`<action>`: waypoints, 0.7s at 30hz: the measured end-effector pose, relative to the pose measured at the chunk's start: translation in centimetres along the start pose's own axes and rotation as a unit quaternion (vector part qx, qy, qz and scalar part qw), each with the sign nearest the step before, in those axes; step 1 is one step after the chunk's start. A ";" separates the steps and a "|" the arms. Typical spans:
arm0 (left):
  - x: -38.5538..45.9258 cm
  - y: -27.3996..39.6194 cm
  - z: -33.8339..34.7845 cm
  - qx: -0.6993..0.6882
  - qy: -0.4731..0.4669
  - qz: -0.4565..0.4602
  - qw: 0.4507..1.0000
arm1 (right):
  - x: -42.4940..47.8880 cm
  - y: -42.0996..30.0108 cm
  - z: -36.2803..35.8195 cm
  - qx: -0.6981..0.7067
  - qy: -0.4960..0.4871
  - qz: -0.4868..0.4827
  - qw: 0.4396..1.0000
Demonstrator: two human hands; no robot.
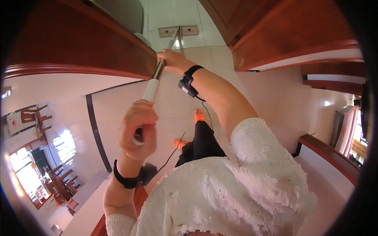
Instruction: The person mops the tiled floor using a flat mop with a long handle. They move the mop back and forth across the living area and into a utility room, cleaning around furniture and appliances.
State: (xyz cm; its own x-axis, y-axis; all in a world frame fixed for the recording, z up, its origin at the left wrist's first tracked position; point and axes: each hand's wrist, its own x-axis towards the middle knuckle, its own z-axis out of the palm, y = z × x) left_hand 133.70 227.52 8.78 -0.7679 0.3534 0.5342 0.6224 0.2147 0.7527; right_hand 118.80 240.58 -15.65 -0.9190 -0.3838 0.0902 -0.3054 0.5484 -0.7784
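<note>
My left hand (138, 129) is wrapped around the white grip at the top end of a flat mop's pole (151, 90). The hollow end of the pole shows through that fist. Farther along, my right hand (174, 60) grips the metal part of the same pole. At the far end the rectangular mop head (189, 30) lies flat on the tiled floor (189, 14) beyond the doorway. Each wrist carries a black strap with a small device, and cables run from them.
A wooden door frame (82, 44) stands close on the left of the pole. Another wooden panel (289, 32) rises on the right. A grey rounded object (124, 13) is past the doorway. Below me are orange slippers (199, 115). Wooden chairs (37, 116) stand far left.
</note>
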 end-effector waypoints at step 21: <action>-8.5 11.8 -10.1 -0.062 0.081 -0.103 0.989 | -12.1 -16.6 6.4 0.049 -0.041 0.050 0.997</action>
State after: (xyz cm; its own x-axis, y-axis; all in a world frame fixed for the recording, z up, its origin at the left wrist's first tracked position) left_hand 146.03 217.87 17.07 -0.8971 0.1601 0.4119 0.4346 0.1503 0.8880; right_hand 136.53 231.37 -7.78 -0.9189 -0.3925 -0.0392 -0.1836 0.5135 -0.8383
